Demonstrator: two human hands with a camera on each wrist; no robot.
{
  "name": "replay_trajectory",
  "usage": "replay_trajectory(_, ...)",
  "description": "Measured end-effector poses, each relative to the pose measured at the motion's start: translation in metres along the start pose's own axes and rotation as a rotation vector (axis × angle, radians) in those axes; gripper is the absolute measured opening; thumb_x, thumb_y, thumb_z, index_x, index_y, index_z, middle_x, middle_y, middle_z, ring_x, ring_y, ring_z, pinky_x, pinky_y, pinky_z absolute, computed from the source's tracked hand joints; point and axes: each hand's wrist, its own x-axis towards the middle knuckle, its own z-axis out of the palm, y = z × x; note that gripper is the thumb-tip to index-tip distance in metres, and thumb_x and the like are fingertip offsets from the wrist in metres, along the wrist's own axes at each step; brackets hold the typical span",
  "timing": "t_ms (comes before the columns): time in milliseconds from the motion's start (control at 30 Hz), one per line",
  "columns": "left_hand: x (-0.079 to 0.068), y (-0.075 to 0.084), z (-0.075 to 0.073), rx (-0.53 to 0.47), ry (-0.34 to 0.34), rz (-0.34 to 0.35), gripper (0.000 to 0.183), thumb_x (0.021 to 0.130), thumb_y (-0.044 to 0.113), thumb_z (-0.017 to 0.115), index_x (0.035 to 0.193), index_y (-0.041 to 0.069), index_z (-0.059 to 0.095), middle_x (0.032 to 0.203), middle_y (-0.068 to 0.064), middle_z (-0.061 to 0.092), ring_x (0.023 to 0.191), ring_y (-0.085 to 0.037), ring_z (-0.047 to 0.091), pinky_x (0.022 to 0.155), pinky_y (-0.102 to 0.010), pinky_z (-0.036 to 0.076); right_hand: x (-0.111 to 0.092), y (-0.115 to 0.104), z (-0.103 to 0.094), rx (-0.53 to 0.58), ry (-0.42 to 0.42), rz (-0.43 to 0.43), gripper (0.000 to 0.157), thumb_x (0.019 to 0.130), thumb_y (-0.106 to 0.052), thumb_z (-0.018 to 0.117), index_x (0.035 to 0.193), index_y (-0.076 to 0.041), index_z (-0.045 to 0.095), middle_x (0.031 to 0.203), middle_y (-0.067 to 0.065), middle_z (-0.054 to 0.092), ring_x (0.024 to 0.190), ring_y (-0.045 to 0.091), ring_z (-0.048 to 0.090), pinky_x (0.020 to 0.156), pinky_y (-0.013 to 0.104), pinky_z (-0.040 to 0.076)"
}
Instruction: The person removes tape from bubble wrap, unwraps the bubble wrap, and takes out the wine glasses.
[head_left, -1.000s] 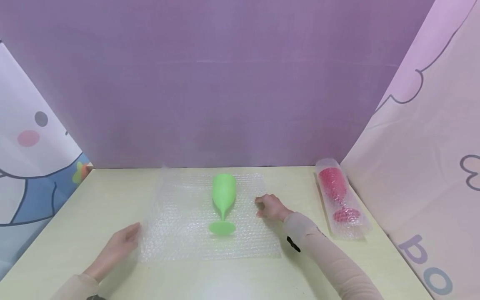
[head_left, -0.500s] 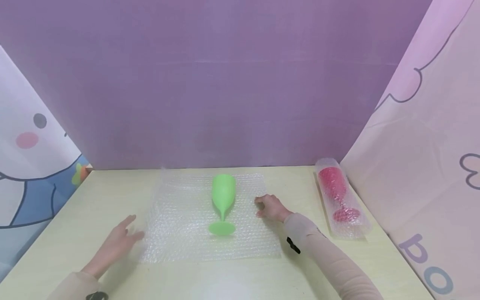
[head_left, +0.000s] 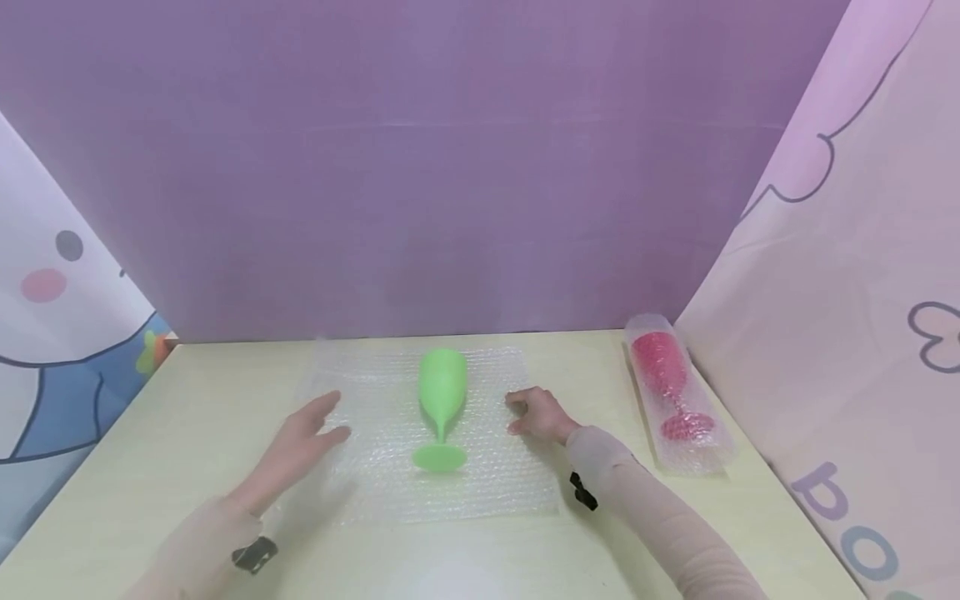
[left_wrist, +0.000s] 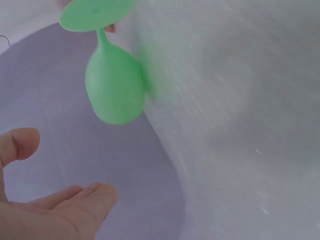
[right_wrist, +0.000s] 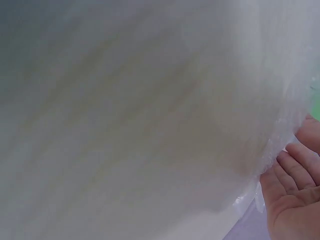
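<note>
A bright green goblet (head_left: 441, 404) lies on its side on a sheet of clear bubble wrap (head_left: 382, 492), its foot toward me. My left hand (head_left: 292, 446) is over the left part of the sheet with thumb and fingers spread, holding nothing. In the left wrist view those fingers (left_wrist: 95, 200) point toward the goblet's bowl, apart from it. My right hand (head_left: 542, 414) pinches the right edge of the bubble wrap with curled fingers. In the right wrist view its fingers (right_wrist: 297, 170) and thumb are at the sheet's edge.
A pink goblet rolled in bubble wrap (head_left: 675, 392) lies at the table's right side. The pale wooden table (head_left: 450, 558) meets a purple cloth wall (head_left: 435, 183) at the back. Printed cloth panels stand left and right.
My left hand has opened at the bubble wrap's left edge, then moved right and forward over the sheet. My right hand stays in place. The goblet still lies as before.
</note>
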Motion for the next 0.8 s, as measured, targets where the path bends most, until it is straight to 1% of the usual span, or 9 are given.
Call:
replay_trajectory(67,0.008,0.008,0.007,-0.027,-0.030,0.004,0.066,0.092,0.026,0.052,0.141,-0.006,0.022,0.145,-0.028,0.024,0.129,-0.048,0.028,0.105,-0.055,0.029,0.000,0.000,0.001,0.006,0.009,0.010,0.061,0.070,-0.003,0.074,0.127,-0.002,0.053,0.136,0.012,0.048,0.129,0.032,0.039,0.108,0.043,0.033)
replay_trajectory(133,0.016,0.015,0.014,-0.042,-0.058,-0.006,0.066,0.092,0.026,0.052,0.142,-0.004,0.023,0.145,-0.027,0.025,0.130,-0.046,0.029,0.105,-0.054,0.030,0.000,-0.001,0.001,0.011,0.021,0.023,0.062,0.070,-0.003,0.075,0.128,-0.003,0.052,0.136,0.012,0.048,0.129,0.031,0.040,0.107,0.041,0.035)
replay_trajectory(233,0.031,0.023,0.024,-0.042,-0.077,-0.008,0.064,0.091,0.024,0.053,0.141,-0.005,0.025,0.144,-0.027,0.028,0.129,-0.045,0.031,0.105,-0.053,0.031,0.000,-0.003,0.002,0.020,0.032,0.034,0.064,0.069,-0.002,0.075,0.128,-0.002,0.051,0.136,0.012,0.049,0.128,0.031,0.042,0.105,0.040,0.037)
replay_trajectory(367,0.050,0.029,0.036,-0.019,-0.096,-0.012,0.066,0.089,0.025,0.054,0.139,-0.007,0.027,0.141,-0.029,0.032,0.127,-0.045,0.035,0.104,-0.055,0.032,-0.002,-0.006,0.003,0.022,0.038,0.036,0.063,0.069,0.000,0.075,0.127,-0.001,0.052,0.135,0.013,0.049,0.127,0.032,0.043,0.104,0.041,0.039)
replay_trajectory(400,0.054,0.031,0.039,0.002,-0.096,-0.007,0.066,0.088,0.026,0.055,0.138,-0.008,0.028,0.140,-0.029,0.034,0.126,-0.045,0.036,0.103,-0.055,0.033,-0.003,-0.006,0.003,0.016,0.040,0.034,0.063,0.069,0.000,0.075,0.127,-0.001,0.053,0.134,0.013,0.050,0.126,0.032,0.043,0.104,0.041,0.039)
replay_trajectory(500,0.067,0.036,0.045,0.005,-0.125,-0.030,0.070,0.087,0.029,0.055,0.139,-0.008,0.025,0.142,-0.029,0.031,0.127,-0.045,0.034,0.104,-0.057,0.031,-0.003,-0.007,0.003,0.008,0.051,0.030,0.062,0.068,0.001,0.075,0.126,-0.001,0.054,0.133,0.014,0.051,0.126,0.032,0.043,0.104,0.041,0.039)
replay_trajectory(667,0.088,0.040,0.054,-0.040,-0.148,-0.085,0.071,0.087,0.025,0.054,0.140,-0.010,0.022,0.145,-0.028,0.026,0.131,-0.044,0.029,0.107,-0.057,0.025,-0.002,-0.007,0.003,-0.010,0.062,0.017,0.063,0.067,0.001,0.076,0.125,-0.001,0.054,0.133,0.014,0.051,0.127,0.033,0.042,0.105,0.042,0.037)
replay_trajectory(700,0.092,0.041,0.056,-0.044,-0.148,-0.090,0.070,0.087,0.024,0.054,0.139,-0.010,0.023,0.144,-0.029,0.026,0.131,-0.044,0.029,0.107,-0.057,0.026,-0.002,-0.007,0.003,-0.019,0.064,0.011,0.063,0.067,0.001,0.076,0.125,-0.001,0.054,0.133,0.014,0.050,0.127,0.033,0.042,0.105,0.042,0.037)
replay_trajectory(800,0.100,0.043,0.062,-0.058,-0.146,-0.101,0.065,0.085,0.022,0.057,0.136,-0.010,0.031,0.140,-0.028,0.034,0.128,-0.043,0.035,0.105,-0.058,0.028,-0.001,-0.007,0.003,-0.035,0.067,-0.008,0.063,0.066,0.001,0.076,0.125,-0.001,0.054,0.133,0.014,0.050,0.127,0.033,0.042,0.105,0.042,0.036)
